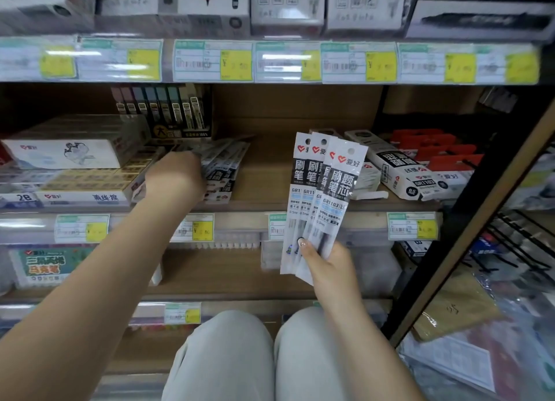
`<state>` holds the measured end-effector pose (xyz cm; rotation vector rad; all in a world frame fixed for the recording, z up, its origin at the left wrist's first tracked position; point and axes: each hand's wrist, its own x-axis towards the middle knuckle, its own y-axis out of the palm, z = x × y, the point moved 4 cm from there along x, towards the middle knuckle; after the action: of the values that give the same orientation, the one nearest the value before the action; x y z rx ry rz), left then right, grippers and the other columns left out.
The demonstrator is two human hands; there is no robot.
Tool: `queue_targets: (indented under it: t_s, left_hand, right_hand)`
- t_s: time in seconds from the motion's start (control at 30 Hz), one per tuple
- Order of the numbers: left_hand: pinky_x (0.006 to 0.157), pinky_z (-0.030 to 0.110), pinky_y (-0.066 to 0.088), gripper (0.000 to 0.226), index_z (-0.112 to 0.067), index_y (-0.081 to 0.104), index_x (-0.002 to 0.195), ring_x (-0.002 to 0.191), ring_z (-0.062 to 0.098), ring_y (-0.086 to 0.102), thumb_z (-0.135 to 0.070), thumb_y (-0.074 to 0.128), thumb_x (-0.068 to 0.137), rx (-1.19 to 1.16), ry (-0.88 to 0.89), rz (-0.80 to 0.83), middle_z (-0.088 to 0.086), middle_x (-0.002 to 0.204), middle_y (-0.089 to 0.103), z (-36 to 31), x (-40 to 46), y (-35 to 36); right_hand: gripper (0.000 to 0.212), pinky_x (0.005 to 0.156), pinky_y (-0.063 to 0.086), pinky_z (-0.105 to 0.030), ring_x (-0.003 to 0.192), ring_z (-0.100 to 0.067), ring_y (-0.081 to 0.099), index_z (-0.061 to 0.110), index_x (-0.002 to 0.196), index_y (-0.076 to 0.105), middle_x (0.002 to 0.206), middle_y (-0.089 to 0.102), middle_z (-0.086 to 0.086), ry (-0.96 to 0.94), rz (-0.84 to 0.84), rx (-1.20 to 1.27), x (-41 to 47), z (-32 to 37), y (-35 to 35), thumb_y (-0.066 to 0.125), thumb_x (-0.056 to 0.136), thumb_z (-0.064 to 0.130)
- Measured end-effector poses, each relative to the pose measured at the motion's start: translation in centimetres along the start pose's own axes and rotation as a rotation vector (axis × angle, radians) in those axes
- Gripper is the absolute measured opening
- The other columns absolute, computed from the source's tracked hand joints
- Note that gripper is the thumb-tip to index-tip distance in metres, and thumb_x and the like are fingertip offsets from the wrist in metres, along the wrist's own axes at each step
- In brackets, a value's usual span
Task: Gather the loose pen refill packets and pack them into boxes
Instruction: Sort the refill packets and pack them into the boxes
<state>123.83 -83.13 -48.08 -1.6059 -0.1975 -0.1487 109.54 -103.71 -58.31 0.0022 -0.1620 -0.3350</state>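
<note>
My right hand [326, 267] grips a fan of several long white-and-black pen refill packets [322, 196] by their lower ends, upright in front of the middle shelf. My left hand [177, 175] reaches onto that shelf and rests on a loose pile of the same packets [223, 169]; its fingers are hidden behind the hand, so a grasp cannot be made out. White refill boxes [399, 172] lie on the shelf to the right of the fan, one with an open end.
The wooden shelf board [264, 172] is bare between pile and boxes. Flat yellow and white boxes [78, 163] are stacked at the left, a black display box [177, 112] behind, red boxes [435, 148] at the far right. A black upright [468, 220] bounds the shelf. My knees [270, 355] are below.
</note>
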Motion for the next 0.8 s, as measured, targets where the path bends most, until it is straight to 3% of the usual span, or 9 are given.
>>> queue_targets:
  t_s: [0.13, 0.23, 0.33, 0.4, 0.47, 0.57, 0.63, 0.73, 0.8]
  left_hand:
    - [0.062, 0.037, 0.047, 0.02, -0.006, 0.065, 0.103, 0.084, 0.036, 0.061, -0.001, 0.052, 0.088, 0.056, 0.015, -0.1, 0.018, 0.093, 0.064, -0.4, -0.6, -1.2]
    - [0.061, 0.038, 0.047, 0.03, -0.008, 0.063, 0.107, 0.08, 0.037, 0.061, 0.007, 0.05, 0.085, 0.015, 0.038, -0.191, 0.02, 0.089, 0.064, -0.1, -1.1, -2.3]
    - [0.063, 0.044, 0.053, 0.024, -0.004, 0.066, 0.104, 0.071, 0.039, 0.06, 0.002, 0.052, 0.085, -0.178, 0.152, -0.413, 0.024, 0.082, 0.065, 0.2, -2.9, -4.4]
    - [0.077, 0.042, 0.053, 0.024, -0.005, 0.068, 0.106, 0.084, 0.037, 0.063, -0.003, 0.055, 0.086, -0.374, 0.213, -0.473, 0.02, 0.092, 0.069, 0.1, -4.9, -6.3]
    - [0.085, 0.032, 0.047, 0.021, -0.009, 0.07, 0.104, 0.091, 0.023, 0.063, -0.006, 0.063, 0.084, -0.526, 0.255, -0.463, 0.009, 0.097, 0.07, 0.1, -7.1, -8.0]
    - [0.08, 0.023, 0.046, 0.02, -0.023, 0.068, 0.088, 0.083, 0.004, 0.061, -0.008, 0.073, 0.077, -0.725, 0.298, -0.379, -0.01, 0.087, 0.067, 0.5, -9.7, -9.6]
    - [0.078, 0.022, 0.047, 0.028, -0.033, 0.062, 0.08, 0.083, -0.002, 0.062, -0.01, 0.077, 0.073, -0.803, 0.325, -0.291, -0.018, 0.085, 0.065, 0.9, -10.9, -10.1]
    - [0.073, 0.022, 0.048, 0.03, -0.036, 0.061, 0.074, 0.078, -0.001, 0.064, -0.013, 0.08, 0.068, -0.792, 0.32, -0.161, -0.012, 0.077, 0.066, 1.3, -11.6, -10.2]
    - [0.063, 0.027, 0.05, 0.026, -0.033, 0.063, 0.072, 0.063, 0.0, 0.062, -0.015, 0.082, 0.066, -0.753, 0.295, -0.071, -0.008, 0.071, 0.067, 1.3, -11.8, -10.0]
  right_hand:
    - [0.021, 0.07, 0.051, -0.016, 0.082, -0.001, 0.067, 0.027, 0.085, 0.066, 0.084, 0.071, 0.014, 0.006, -0.007, -0.029, -0.1, 0.4, -0.3, 0.055, 0.092, 0.009]
    - [0.018, 0.069, 0.05, -0.019, 0.079, -0.001, 0.067, 0.022, 0.085, 0.067, 0.077, 0.071, 0.015, 0.002, -0.027, -0.06, -0.2, 0.7, -0.5, 0.056, 0.091, 0.009]
    - [0.015, 0.071, 0.049, -0.024, 0.079, -0.003, 0.066, 0.021, 0.083, 0.067, 0.075, 0.071, 0.016, -0.024, -0.055, -0.113, -0.6, 1.1, -0.9, 0.058, 0.09, 0.012]
    - [0.018, 0.074, 0.05, -0.025, 0.082, -0.004, 0.067, 0.025, 0.08, 0.067, 0.078, 0.072, 0.016, -0.05, -0.051, -0.122, -0.9, 1.8, -1.3, 0.058, 0.09, 0.013]
    - [0.019, 0.074, 0.05, -0.02, 0.082, 0.002, 0.066, 0.027, 0.081, 0.065, 0.078, 0.071, 0.021, -0.083, -0.025, -0.119, -1.4, 3.0, -1.6, 0.058, 0.091, 0.012]
    - [0.022, 0.067, 0.046, -0.008, 0.077, 0.01, 0.063, 0.029, 0.082, 0.063, 0.073, 0.068, 0.027, -0.143, 0.014, -0.122, -1.9, 4.9, -2.3, 0.056, 0.09, 0.01]
    - [0.018, 0.067, 0.046, -0.009, 0.079, 0.011, 0.062, 0.029, 0.084, 0.063, 0.076, 0.068, 0.024, -0.192, 0.025, -0.191, -2.1, 5.9, -2.8, 0.057, 0.09, 0.012]
    - [0.014, 0.07, 0.045, -0.008, 0.082, 0.011, 0.06, 0.027, 0.095, 0.064, 0.085, 0.066, 0.021, -0.241, 0.03, -0.293, -2.7, 6.8, -3.2, 0.058, 0.089, 0.015]
    - [0.018, 0.071, 0.044, -0.006, 0.088, 0.007, 0.06, 0.03, 0.095, 0.063, 0.092, 0.067, 0.017, -0.252, 0.028, -0.298, -3.0, 6.9, -3.2, 0.059, 0.089, 0.014]
